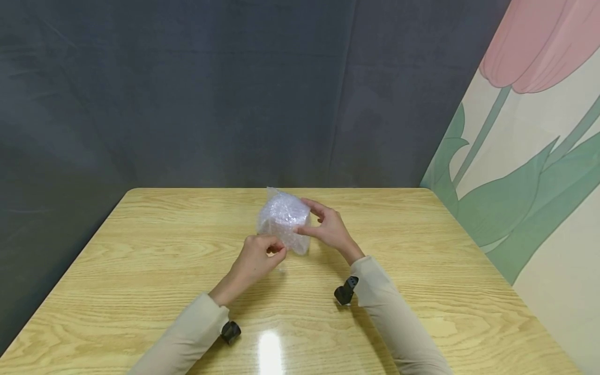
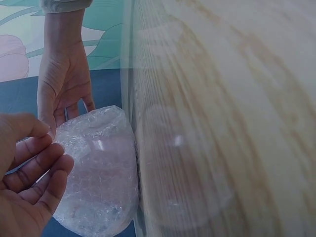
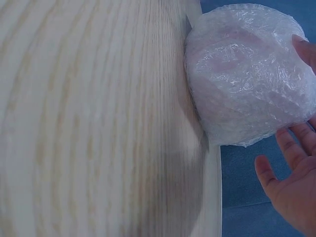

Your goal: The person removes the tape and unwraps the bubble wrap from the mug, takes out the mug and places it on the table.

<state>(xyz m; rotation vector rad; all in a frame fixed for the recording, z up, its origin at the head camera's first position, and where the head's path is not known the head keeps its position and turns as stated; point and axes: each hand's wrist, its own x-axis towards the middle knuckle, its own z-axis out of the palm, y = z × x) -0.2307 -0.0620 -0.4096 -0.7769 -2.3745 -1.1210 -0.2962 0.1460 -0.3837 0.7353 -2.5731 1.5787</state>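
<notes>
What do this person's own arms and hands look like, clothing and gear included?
The left sleeve and right sleeve are long, plain and pale beige. Beside each cuff is a small black camera. The left hand and right hand are ungloved. No cables show.

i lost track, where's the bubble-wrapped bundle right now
In the head view, the bubble-wrapped bundle is near centre, toward the far edge of the table, with the left hand at its near side and the right hand at its right.
</notes>
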